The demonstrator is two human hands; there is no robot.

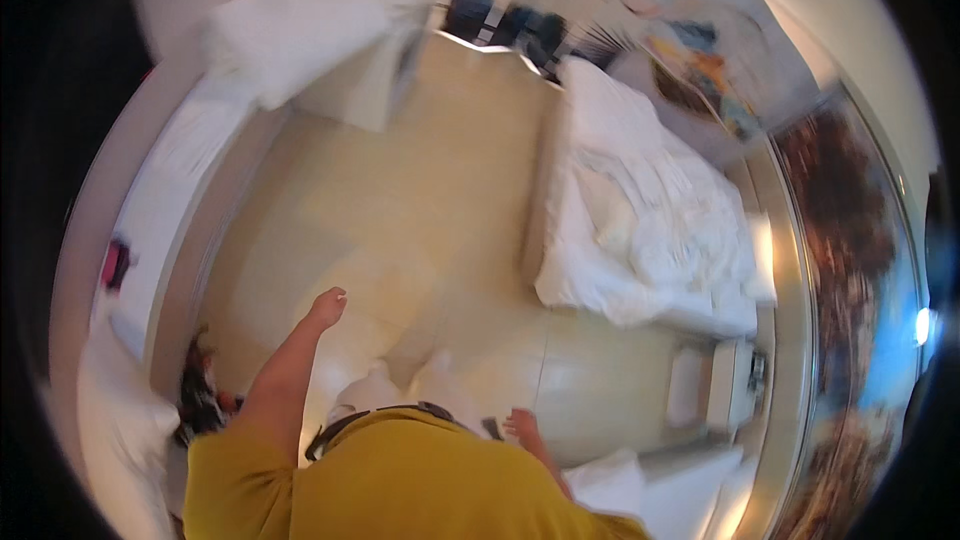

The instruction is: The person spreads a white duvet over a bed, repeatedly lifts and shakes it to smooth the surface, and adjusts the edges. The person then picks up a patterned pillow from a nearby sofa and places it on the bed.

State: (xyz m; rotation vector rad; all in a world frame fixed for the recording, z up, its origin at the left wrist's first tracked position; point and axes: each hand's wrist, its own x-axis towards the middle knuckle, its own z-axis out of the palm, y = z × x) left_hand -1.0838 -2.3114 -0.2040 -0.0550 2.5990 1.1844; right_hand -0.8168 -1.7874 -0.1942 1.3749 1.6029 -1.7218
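Observation:
My left hand hangs out over the tiled floor, its fingers curled in; nothing plain shows in it, though blur hides the detail. Low beside my waist, my right hand has its fingers somewhat apart and holds nothing that I can see. A dark strap or belt crosses the waist of my yellow shirt. Ahead on the right stands a bed with rumpled white bedding, out of reach of both hands.
A white-covered surface stands at the upper left, beside a long white ledge with a pink and dark item. A white bedside cabinet is at the right. Another white bed lies at the lower right. Dark items sit at the left.

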